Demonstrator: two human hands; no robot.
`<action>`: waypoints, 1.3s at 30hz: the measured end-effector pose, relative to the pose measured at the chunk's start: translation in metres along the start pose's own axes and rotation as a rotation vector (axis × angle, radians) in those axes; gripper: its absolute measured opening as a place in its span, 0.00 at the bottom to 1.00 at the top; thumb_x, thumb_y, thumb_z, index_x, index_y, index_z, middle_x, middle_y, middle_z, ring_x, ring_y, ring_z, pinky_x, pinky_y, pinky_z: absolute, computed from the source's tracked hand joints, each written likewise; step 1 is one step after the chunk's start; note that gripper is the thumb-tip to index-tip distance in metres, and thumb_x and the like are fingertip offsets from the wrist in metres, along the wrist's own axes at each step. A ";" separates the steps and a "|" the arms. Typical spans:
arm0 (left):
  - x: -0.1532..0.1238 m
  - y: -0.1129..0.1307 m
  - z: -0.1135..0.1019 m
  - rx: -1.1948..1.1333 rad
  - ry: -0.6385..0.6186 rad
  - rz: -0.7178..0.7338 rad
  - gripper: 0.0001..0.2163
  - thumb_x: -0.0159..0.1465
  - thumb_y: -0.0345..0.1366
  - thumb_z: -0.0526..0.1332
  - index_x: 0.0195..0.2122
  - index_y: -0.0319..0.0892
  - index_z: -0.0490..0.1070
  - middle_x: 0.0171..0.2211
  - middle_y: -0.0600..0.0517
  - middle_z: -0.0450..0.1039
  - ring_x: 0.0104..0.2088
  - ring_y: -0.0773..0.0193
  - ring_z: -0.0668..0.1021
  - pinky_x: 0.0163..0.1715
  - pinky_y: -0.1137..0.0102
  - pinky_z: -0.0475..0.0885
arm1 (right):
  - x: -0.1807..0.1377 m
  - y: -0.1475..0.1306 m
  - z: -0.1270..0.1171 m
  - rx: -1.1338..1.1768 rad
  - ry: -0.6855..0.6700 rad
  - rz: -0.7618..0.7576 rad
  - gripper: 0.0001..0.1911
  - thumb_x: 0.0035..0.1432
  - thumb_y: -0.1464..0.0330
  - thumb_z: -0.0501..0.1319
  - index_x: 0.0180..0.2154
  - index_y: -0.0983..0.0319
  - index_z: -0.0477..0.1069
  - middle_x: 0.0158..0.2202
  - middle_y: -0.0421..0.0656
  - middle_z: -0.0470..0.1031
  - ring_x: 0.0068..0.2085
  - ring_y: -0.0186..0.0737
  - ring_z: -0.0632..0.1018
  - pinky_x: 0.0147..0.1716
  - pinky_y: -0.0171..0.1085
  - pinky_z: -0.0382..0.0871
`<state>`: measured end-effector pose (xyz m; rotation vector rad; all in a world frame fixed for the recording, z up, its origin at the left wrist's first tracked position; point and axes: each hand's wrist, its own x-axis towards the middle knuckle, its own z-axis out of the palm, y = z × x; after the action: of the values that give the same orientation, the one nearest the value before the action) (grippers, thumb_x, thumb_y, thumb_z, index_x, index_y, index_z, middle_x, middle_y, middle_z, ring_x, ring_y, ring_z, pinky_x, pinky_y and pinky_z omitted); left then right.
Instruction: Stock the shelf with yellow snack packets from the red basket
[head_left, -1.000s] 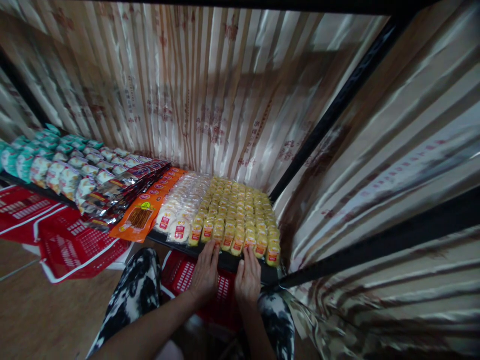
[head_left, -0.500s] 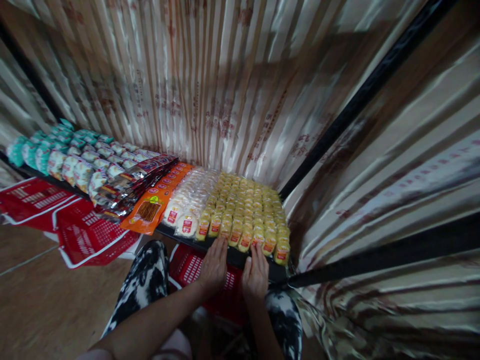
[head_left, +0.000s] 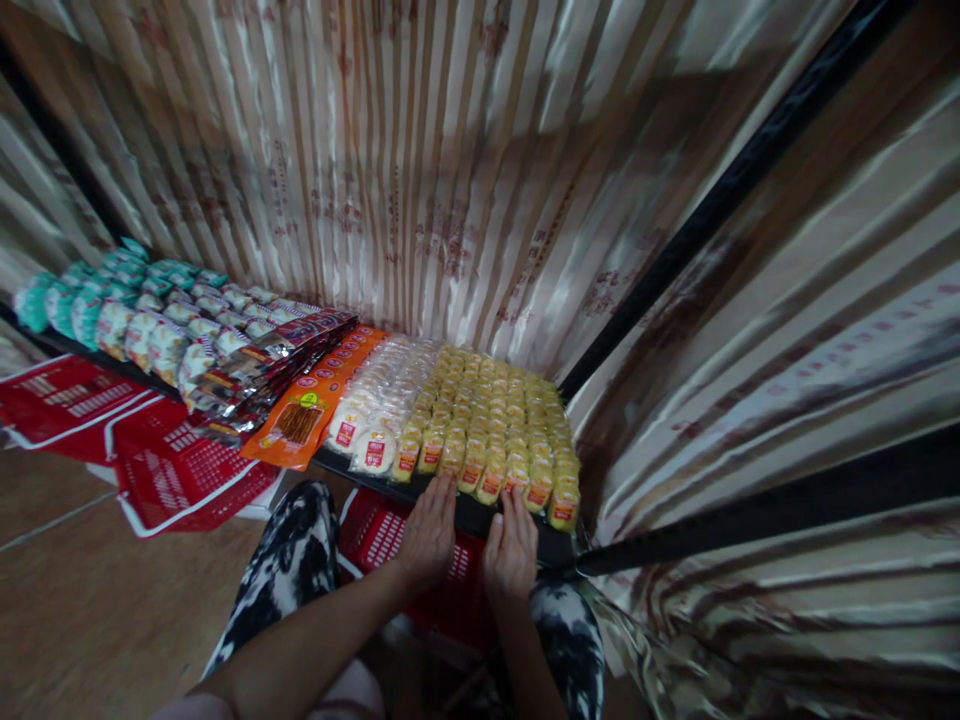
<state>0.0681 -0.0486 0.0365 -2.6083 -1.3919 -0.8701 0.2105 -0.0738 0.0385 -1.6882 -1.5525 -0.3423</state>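
Resting on the shelf point(head_left: 469, 513) edge, the left hand point(head_left: 429, 528) and right hand point(head_left: 512, 548) lay flat, fingers together, tips against the front yellow packets point(head_left: 487, 430), probably to keep that row even. Beyond and leftward lay white packets point(head_left: 375, 410), orange packs point(head_left: 300, 425) and teal packets point(head_left: 112, 300).

Rows of white round packets point(head_left: 373, 425) with red labels lie beside a fan of orange packets point(head_left: 300, 425). Next come dark foil packets point(head_left: 255, 375), then teal-and-white packets point(head_left: 127, 310) farther left. Red plastic baskets point(head_left: 180, 480) rest on the wooden floor point(head_left: 90, 610) below. Striped glossy sheeting point(head_left: 390, 170) hangs behind, wrinkled and shiny, crossed by a slanting black frame bar point(head_left: 720, 190).
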 end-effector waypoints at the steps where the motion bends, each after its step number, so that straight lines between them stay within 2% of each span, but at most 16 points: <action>1: 0.000 0.001 -0.001 -0.003 0.007 -0.005 0.29 0.57 0.24 0.45 0.62 0.29 0.46 0.61 0.38 0.53 0.62 0.54 0.53 0.56 0.60 0.58 | 0.000 -0.001 0.000 0.000 -0.002 0.003 0.23 0.63 0.68 0.43 0.57 0.67 0.58 0.57 0.54 0.62 0.59 0.44 0.61 0.53 0.48 0.60; 7: 0.005 0.004 -0.013 -0.100 0.012 -0.012 0.29 0.55 0.23 0.47 0.61 0.31 0.50 0.60 0.38 0.55 0.61 0.54 0.55 0.55 0.57 0.59 | 0.000 0.000 -0.001 -0.003 -0.006 -0.004 0.22 0.63 0.68 0.43 0.56 0.68 0.59 0.57 0.54 0.62 0.58 0.43 0.62 0.53 0.47 0.59; 12: 0.007 0.003 -0.027 -0.168 0.068 -0.138 0.28 0.55 0.22 0.47 0.60 0.34 0.52 0.59 0.39 0.54 0.61 0.53 0.55 0.55 0.55 0.60 | 0.000 0.000 -0.001 -0.002 -0.017 0.009 0.23 0.63 0.66 0.42 0.57 0.66 0.58 0.57 0.54 0.61 0.59 0.45 0.61 0.52 0.49 0.60; 17: -0.004 -0.011 -0.034 -0.157 0.183 -0.270 0.25 0.57 0.22 0.47 0.57 0.36 0.56 0.60 0.38 0.51 0.61 0.52 0.54 0.55 0.52 0.59 | 0.001 -0.002 -0.001 -0.001 -0.025 0.005 0.23 0.63 0.67 0.43 0.57 0.67 0.58 0.57 0.54 0.61 0.59 0.44 0.61 0.53 0.48 0.59; 23: -0.003 -0.032 -0.034 -0.174 0.202 -0.364 0.27 0.57 0.23 0.49 0.59 0.38 0.53 0.61 0.40 0.47 0.60 0.51 0.55 0.55 0.52 0.59 | 0.001 -0.002 0.000 0.000 -0.019 0.016 0.22 0.63 0.66 0.43 0.55 0.69 0.60 0.57 0.54 0.61 0.58 0.45 0.62 0.53 0.48 0.59; 28: 0.001 -0.037 -0.036 -0.200 0.202 -0.349 0.27 0.57 0.22 0.48 0.60 0.39 0.52 0.60 0.40 0.49 0.59 0.50 0.56 0.54 0.50 0.60 | 0.005 -0.005 -0.005 0.034 -0.047 0.060 0.24 0.63 0.65 0.42 0.55 0.68 0.60 0.56 0.54 0.63 0.58 0.45 0.63 0.53 0.48 0.59; 31: -0.001 -0.042 -0.038 -0.226 0.176 -0.337 0.26 0.56 0.21 0.48 0.58 0.38 0.55 0.59 0.40 0.49 0.59 0.51 0.56 0.55 0.52 0.61 | 0.010 -0.007 -0.010 0.023 -0.071 0.113 0.25 0.62 0.62 0.43 0.54 0.68 0.62 0.54 0.53 0.65 0.56 0.45 0.64 0.53 0.47 0.59; 39: -0.002 -0.068 -0.045 -0.326 0.122 -0.294 0.24 0.57 0.22 0.48 0.56 0.39 0.58 0.56 0.40 0.54 0.57 0.54 0.59 0.54 0.55 0.61 | 0.026 -0.004 -0.018 0.040 -0.065 0.172 0.23 0.59 0.64 0.46 0.51 0.66 0.66 0.47 0.51 0.69 0.49 0.43 0.69 0.51 0.45 0.62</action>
<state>-0.0058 -0.0237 0.0595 -2.5445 -1.7584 -1.3754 0.2179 -0.0680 0.0691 -1.8024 -1.4377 -0.1677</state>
